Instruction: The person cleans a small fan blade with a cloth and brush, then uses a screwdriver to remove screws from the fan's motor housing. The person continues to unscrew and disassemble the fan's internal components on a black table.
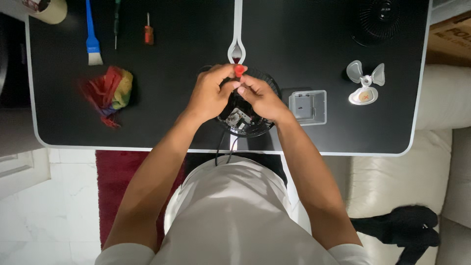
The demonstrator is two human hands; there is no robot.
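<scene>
Both hands meet over a small black round fan housing (245,120) at the near edge of the black desk (186,29). Its motor and wiring show through the open back, and a black cable hangs off the desk toward me. My left hand (211,95) curls over the housing's top left. My right hand (260,95) pinches a red-handled screwdriver (239,70) that stands upright over the housing; the left fingers touch the handle too. The tool's tip is hidden by my fingers.
A clear plastic box (308,106), a translucent fan blade (365,83) and a black fan grille (380,20) lie to the right. Left: a multicoloured cloth (110,91), a blue brush (91,34), two more screwdrivers (148,32). A red rug is under the desk.
</scene>
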